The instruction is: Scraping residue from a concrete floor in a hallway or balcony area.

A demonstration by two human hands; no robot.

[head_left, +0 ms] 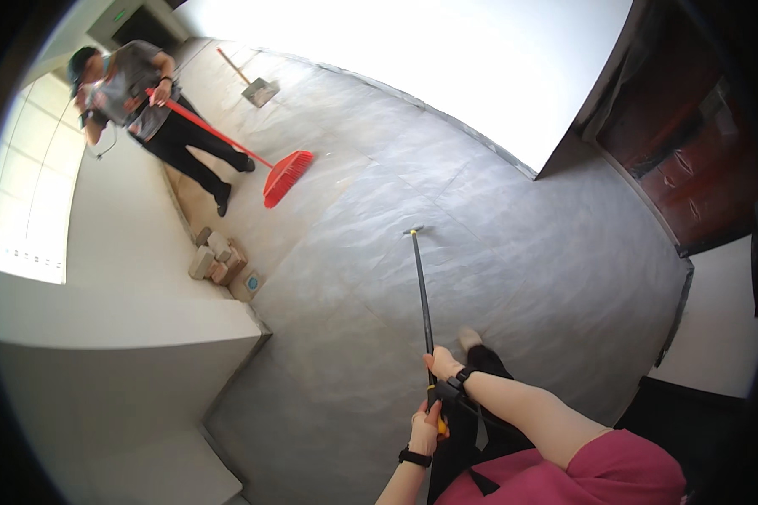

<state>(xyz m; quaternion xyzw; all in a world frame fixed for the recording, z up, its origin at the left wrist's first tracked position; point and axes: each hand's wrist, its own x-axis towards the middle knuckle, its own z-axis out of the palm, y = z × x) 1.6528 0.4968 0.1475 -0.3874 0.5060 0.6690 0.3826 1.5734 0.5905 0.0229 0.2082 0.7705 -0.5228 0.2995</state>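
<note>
Both my hands grip a long black pole (422, 286) with a yellow collar and a small flat head (413, 231). The head meets the grey floor (337, 286) ahead of me; its exact kind is too small to make out. My right hand (443, 363) is closed around the upper shaft. Closer to my body, my left hand (425, 427) wraps the lower end, beside a yellow part of the handle. Dark wristbands circle both wrists. Just right of the pole, my shoe (470, 338) shows on the floor.
At the far left a person (143, 93) holds a red broom (288, 178), bristles on the floor. Behind lies a long-handled dustpan (260, 93). Several bricks (219, 254) are piled against the left wall. A white wall (446, 67) juts in ahead; dark red doors (682, 160) stand right.
</note>
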